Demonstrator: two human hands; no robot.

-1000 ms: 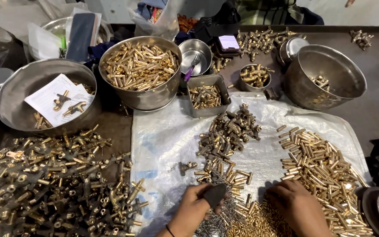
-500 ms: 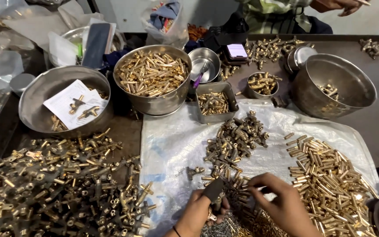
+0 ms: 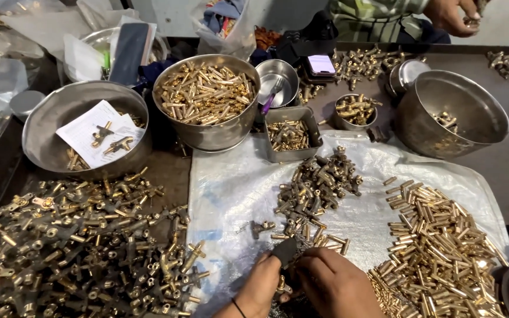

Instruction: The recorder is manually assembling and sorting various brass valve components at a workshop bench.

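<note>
both hands met low on the plastic sheet [image 3: 231, 188]: the left hand [image 3: 258, 288] pinched a dark fitting [image 3: 286, 252], the right hand [image 3: 334, 285] curled against it, beside loose brass tubes [image 3: 437, 247].

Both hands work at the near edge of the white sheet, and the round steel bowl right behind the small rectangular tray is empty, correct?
Not empty: the head view shows the round steel bowl behind the rectangular tray heaped with brass pieces. Both hands do work at the white sheet's near edge.
</note>
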